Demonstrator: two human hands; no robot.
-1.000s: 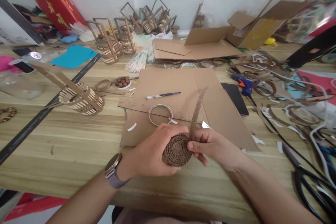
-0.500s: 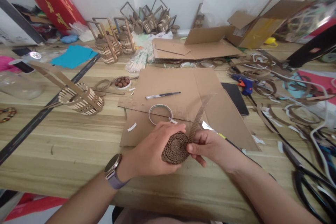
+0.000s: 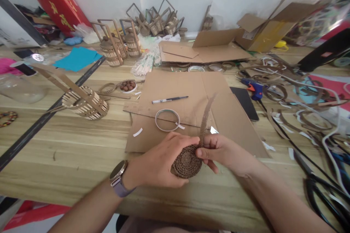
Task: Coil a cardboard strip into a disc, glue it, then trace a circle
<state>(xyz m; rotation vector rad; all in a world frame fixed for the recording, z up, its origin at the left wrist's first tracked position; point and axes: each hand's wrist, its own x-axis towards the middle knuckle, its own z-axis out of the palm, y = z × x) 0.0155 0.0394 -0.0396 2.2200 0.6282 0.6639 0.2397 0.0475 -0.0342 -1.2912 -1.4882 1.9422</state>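
A brown coil of corrugated cardboard strip [image 3: 186,162], wound into a round disc, is held over the table's near side. My left hand [image 3: 164,160] wraps around its left side, fingers over the top edge and thumb below. At the coil's right edge my right hand [image 3: 218,153] pinches the strip where it leaves the coil. The strip's loose end [image 3: 206,116] stands up from between the hands and curves to the right. Just beyond my left hand lies a roll of tape [image 3: 167,120] on the cardboard sheet [image 3: 188,83], near a pen [image 3: 170,99].
A small slatted basket [image 3: 90,103] stands at left, near a dish of brown balls [image 3: 128,86]. At right lie a blue glue gun [image 3: 253,87], a black tablet-like slab [image 3: 244,103], curled strips and black scissors [image 3: 314,185]. A cardboard box [image 3: 276,25] stands at the back.
The coil and both hands have shifted slightly down and to the right. The strip's loose end now stands more upright, and my left fingertips reach closer to where it meets the coil.
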